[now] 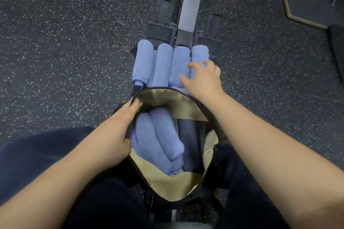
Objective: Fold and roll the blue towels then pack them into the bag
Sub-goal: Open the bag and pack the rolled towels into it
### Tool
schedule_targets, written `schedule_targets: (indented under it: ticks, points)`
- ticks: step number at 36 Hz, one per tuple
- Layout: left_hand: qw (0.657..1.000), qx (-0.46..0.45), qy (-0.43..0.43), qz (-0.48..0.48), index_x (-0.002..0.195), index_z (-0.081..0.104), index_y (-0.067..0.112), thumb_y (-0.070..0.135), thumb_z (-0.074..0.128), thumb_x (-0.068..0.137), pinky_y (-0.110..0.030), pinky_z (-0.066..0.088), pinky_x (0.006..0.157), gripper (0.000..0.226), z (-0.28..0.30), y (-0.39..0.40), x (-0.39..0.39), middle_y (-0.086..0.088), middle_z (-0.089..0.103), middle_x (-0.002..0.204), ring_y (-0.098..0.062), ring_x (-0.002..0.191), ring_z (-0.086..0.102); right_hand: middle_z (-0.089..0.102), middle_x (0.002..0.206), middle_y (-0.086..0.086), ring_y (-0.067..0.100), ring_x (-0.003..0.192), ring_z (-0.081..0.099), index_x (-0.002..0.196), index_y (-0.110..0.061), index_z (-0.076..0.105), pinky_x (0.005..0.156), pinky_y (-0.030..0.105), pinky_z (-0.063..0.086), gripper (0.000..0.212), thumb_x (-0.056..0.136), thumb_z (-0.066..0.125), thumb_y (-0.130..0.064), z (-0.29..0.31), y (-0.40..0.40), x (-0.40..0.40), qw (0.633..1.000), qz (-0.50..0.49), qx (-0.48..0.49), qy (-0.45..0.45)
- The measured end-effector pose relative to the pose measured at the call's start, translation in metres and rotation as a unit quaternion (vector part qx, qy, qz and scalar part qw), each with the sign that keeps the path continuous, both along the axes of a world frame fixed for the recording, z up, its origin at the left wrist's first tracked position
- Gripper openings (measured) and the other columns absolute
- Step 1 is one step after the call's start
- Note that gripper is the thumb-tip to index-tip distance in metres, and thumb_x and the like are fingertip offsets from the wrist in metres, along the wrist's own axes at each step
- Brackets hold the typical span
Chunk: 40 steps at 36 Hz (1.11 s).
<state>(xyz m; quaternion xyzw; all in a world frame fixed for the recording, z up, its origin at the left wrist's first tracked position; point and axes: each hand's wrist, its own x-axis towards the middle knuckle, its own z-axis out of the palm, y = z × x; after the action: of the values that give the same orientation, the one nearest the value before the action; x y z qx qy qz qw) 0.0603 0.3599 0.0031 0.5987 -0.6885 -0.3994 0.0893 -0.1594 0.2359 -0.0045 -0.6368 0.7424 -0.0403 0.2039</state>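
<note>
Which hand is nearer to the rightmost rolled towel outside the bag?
Right. The right hand reaches over the rightmost towel, fingers spread. The left hand is farther back, holding the bag rim open.

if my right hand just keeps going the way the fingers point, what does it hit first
Most likely the rolled blue towels. The right hand hovers open over the right end of that row, fingers aimed forward and slightly left. Depth is unclear, so it may already be brushing the rightmost roll.
</note>
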Motion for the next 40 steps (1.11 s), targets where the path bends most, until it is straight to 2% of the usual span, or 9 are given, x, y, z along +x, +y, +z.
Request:
schedule_targets:
  ticks: [4,9,13,16,18,23,26,30,40]
  points:
    - [1.0,0.012,0.002,0.004,0.151,0.002,0.037,-0.009,0.045,0.075,0.008,-0.002,0.094,0.099,-0.005,-0.002,0.001,0.046,-0.016,0.127,0.018,0.131,-0.002,0.018,0.151,0.007,0.034,0.133,0.026,0.135,-0.034,0.045,0.105,0.041,0.03,0.059,0.084,0.057,-0.06,-0.024,-0.035,-0.002,0.994,-0.022,0.108,0.017]
    - [1.0,0.017,0.016,0.012,0.151,0.004,0.036,-0.011,0.043,0.075,0.007,-0.002,0.097,0.098,-0.007,-0.006,-0.001,0.046,-0.012,0.13,0.017,0.134,-0.001,0.024,0.143,0.011,0.034,0.128,0.038,0.136,-0.029,0.041,0.102,0.04,0.035,0.071,0.079,0.054,-0.069,-0.041,-0.054,0.004,0.984,-0.041,0.171,0.024]
    - [0.999,0.018,0.024,0.011,0.146,0.0,0.04,-0.012,0.042,0.074,0.006,-0.002,0.098,0.098,-0.008,-0.007,-0.002,0.042,-0.009,0.136,0.028,0.128,-0.007,0.012,0.154,0.015,0.03,0.138,0.025,0.142,-0.018,0.033,0.107,0.036,0.027,0.074,0.085,0.049,-0.062,-0.048,-0.064,0.006,0.972,-0.058,0.227,0.025]
    - [0.999,0.021,0.033,0.016,0.137,-0.003,0.044,-0.013,0.043,0.075,0.009,-0.003,0.094,0.096,-0.007,-0.008,-0.004,0.044,-0.009,0.13,0.041,0.11,-0.014,0.022,0.149,0.017,0.03,0.141,0.018,0.143,-0.014,0.03,0.115,0.037,0.015,0.063,0.094,0.042,-0.052,-0.047,-0.069,0.005,0.969,-0.041,0.242,0.025]
    - [0.999,0.019,0.036,0.019,0.135,-0.002,0.043,-0.015,0.042,0.075,0.01,-0.002,0.093,0.095,-0.006,-0.008,-0.005,0.045,-0.007,0.128,0.043,0.108,-0.014,0.026,0.146,0.016,0.029,0.141,0.015,0.144,-0.016,0.028,0.117,0.039,0.01,0.066,0.093,0.042,-0.056,-0.046,-0.07,0.007,0.968,-0.038,0.245,0.025]
    - [0.999,0.024,0.035,0.018,0.134,-0.001,0.043,-0.017,0.041,0.073,0.009,-0.001,0.094,0.095,-0.003,-0.008,-0.007,0.044,-0.006,0.13,0.042,0.111,-0.013,0.01,0.15,0.012,0.036,0.141,0.016,0.148,-0.021,0.019,0.113,0.043,0.022,0.096,0.075,0.057,-0.071,-0.064,-0.073,0.006,0.963,-0.114,0.243,-0.015]
    - [0.999,0.025,0.033,0.019,0.136,-0.001,0.042,-0.017,0.04,0.073,0.009,-0.001,0.094,0.095,-0.002,-0.008,-0.008,0.043,-0.006,0.13,0.041,0.112,-0.013,0.016,0.143,0.016,0.036,0.123,0.038,0.14,-0.025,0.032,0.095,0.037,0.035,0.08,0.073,0.057,-0.062,-0.072,-0.076,0.001,0.969,-0.132,0.207,-0.014]
    - [0.999,0.029,0.031,0.019,0.138,0.001,0.041,-0.017,0.04,0.073,0.009,-0.001,0.094,0.095,-0.001,-0.008,-0.008,0.043,-0.007,0.131,0.042,0.111,-0.013,0.024,0.135,0.015,0.035,0.107,0.049,0.128,-0.02,0.043,0.088,0.032,0.038,0.058,0.08,0.057,-0.051,-0.073,-0.074,-0.01,0.974,-0.138,0.174,-0.045]
    - [1.0,0.024,0.004,0.015,0.151,0.007,0.029,-0.015,0.041,0.073,0.009,-0.003,0.094,0.095,0.0,-0.007,-0.009,0.043,-0.009,0.128,0.038,0.114,-0.013,0.031,0.123,0.012,0.031,0.089,0.048,0.103,-0.018,0.045,0.082,0.029,0.037,0.03,0.083,0.059,-0.035,-0.047,-0.067,-0.032,0.986,-0.125,0.031,-0.106]
